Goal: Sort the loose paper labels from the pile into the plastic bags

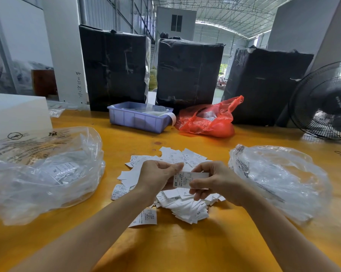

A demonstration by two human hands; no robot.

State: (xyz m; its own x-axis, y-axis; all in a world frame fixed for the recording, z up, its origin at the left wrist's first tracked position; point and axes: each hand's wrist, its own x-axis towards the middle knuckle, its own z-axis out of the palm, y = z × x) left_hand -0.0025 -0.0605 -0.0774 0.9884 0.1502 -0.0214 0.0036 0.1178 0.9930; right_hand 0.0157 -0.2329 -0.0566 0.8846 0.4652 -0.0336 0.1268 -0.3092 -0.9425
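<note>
Above the heap of loose white paper labels, we are pinching one white printed label with both left hand and right hand, between two clear plastic bags.

Two bare forearms come into view from the bottom edge, with no sleeve showing on either as far as the frame reaches. The left hand and the right hand are gloveless, and neither wrist carries a watch, band or bracelet. The fingers that show wear no rings, and the visible nails are short and unpainted.
</note>
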